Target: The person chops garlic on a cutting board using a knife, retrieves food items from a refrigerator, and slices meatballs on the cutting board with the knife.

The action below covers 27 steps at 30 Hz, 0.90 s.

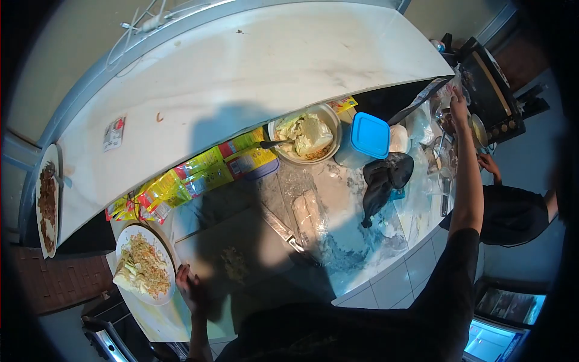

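My left hand (190, 288) rests beside the white plate (170, 246) of shredded cabbage (146, 265), fingers apart and holding nothing. Under my shadow, a few shreds (234, 264) lie on a dark surface near that hand. My right arm stretches far to the right, where my right hand (459, 108) grips a clear plastic bag (455, 81) at the counter's back corner. A knife (280, 228) lies between my hands, next to a plastic-wrapped pale block (306, 216).
A bowl (279, 149) holding cabbage stands by a blue-lidded container (369, 134). Seasoning packets (208, 166) line the raised ledge (241, 66). A black plastic bag (386, 179) lies on the counter. Another person's hand (490, 164) is at the right, near a black oven (491, 90).
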Motion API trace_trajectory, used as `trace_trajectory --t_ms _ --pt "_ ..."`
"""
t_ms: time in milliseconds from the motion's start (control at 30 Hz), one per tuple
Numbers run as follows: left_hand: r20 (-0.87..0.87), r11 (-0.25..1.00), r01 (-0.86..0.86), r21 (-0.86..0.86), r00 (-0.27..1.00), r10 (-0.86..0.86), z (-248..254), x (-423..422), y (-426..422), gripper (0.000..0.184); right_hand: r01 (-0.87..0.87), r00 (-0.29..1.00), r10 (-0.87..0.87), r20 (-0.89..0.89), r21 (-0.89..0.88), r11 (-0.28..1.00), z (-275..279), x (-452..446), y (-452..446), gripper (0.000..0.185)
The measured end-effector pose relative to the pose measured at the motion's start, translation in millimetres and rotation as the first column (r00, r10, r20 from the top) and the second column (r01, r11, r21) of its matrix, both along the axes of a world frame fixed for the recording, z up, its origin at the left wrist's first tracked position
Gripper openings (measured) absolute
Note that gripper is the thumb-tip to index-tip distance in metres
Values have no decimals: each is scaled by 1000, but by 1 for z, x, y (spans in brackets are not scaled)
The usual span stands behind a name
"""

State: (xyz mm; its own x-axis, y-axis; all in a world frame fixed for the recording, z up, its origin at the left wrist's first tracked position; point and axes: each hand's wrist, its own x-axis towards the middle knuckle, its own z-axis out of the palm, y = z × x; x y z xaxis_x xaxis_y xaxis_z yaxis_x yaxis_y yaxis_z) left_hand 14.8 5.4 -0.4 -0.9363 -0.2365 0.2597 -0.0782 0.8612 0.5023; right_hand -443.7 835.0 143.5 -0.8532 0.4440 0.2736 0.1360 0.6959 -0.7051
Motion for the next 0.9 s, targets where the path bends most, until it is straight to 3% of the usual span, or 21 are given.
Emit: trace_trajectory --t_ms 67,133,200,233,300,367,400,467,500,600,667,733,800,833,900 --pt "5 998 -22 61 1000 22 2 -2 -1 31 10 975 37 -218 211 977 27 18 -17 41" --pt "-31 998 56 3 998 -56 1 -2 -6 32 -6 974 38 -223 144 989 68 50 -50 36" --pt "-47 999 41 -1 998 -41 -4 0 -11 32 -47 989 31 -148 -103 994 117 98 -109 35" --pt "-93 996 77 43 993 -72 3 -3 -6 32 -53 986 36 -160 -103 993 137 118 -132 35" --pt "-139 991 110 80 985 -98 15 -7 3 32 -226 943 232 -239 53 973 165 160 -173 35" --pt "-216 974 -17 225 974 67 13 -11 8 26 -291 929 294 -227 44 956 191 202 -221 34" --pt "-226 974 -20 225 972 72 10 -13 7 26 -347 911 347 -223 42 937 200 220 -243 34" --pt "-234 893 27 449 968 89 10 -21 7 23 -431 873 420 -249 11 902 207 252 -285 33" --pt "-249 863 99 495 968 33 22 -28 11 22 -453 888 426 -172 -171 875 213 275 -311 33" --pt "-241 832 180 525 969 -57 84 -55 39 26 -582 810 571 -134 -305 753 190 307 -351 35" --pt "-458 781 430 453 864 -210 118 -76 47 35 -662 720 669 -185 -476 580 156 318 -371 37" --pt "-288 748 393 535 917 -276 159 -86 49 39 -698 632 736 -242 -592 404 128 327 -399 40" --pt "-404 495 490 718 872 -276 189 -97 55 38 -722 537 767 -351 -661 203 95 326 -421 35" --pt "-401 509 478 716 878 -260 199 -98 48 38 -702 536 754 -381 -698 146 87 327 -438 31" --pt "-321 392 557 732 790 -523 215 -97 36 33 -676 509 764 -396 -733 71 71 322 -472 26"
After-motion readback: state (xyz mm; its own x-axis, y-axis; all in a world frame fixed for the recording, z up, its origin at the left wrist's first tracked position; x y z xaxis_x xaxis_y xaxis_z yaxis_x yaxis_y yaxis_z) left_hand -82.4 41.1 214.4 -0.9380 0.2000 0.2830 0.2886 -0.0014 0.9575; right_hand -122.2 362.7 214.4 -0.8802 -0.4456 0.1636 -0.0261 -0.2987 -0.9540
